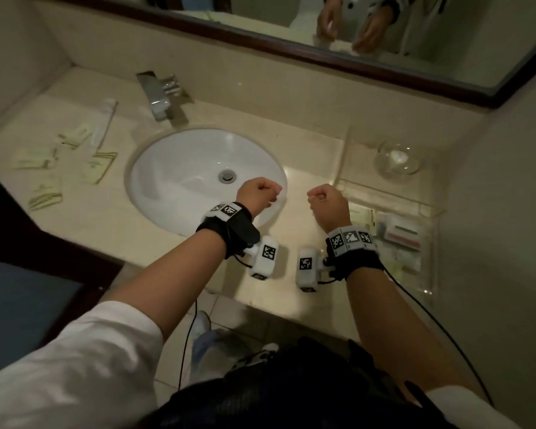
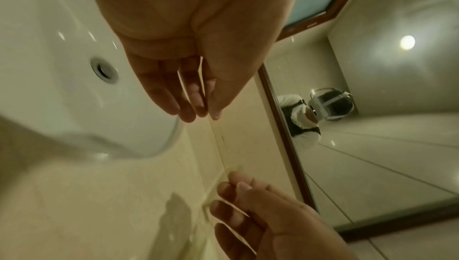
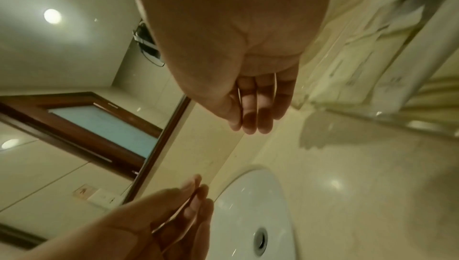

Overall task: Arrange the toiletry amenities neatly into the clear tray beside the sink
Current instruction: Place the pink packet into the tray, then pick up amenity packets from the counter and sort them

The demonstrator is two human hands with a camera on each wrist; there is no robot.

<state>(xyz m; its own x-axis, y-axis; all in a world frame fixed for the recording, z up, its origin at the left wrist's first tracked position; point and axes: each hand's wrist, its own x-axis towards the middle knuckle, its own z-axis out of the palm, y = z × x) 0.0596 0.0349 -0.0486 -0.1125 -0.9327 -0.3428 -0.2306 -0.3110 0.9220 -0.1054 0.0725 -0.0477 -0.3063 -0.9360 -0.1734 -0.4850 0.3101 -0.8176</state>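
Both hands are balled into fists with nothing in them: the left hand (image 1: 259, 193) hangs over the near rim of the sink (image 1: 167, 187), the right hand (image 1: 327, 201) over the tabletop (image 1: 307, 125) just beside the clear tray (image 1: 387, 193). The loose packets (image 1: 44, 193) lie scattered on the tabletop left of the sink, well apart from the tray, which sits on the right and already holds some boxes (image 1: 399, 233).

The likely step is fetching a packet. The left hand is nearer; it would do well to pinch one flat packet by an edge, carry it across the basin and lay it square beside the boxes.

The tray's clear walls are hard to trace, the packet print is unreadable, and the right arm covers the tray's near left corner. A glass dish (image 1: 398, 161) stands behind the tray.
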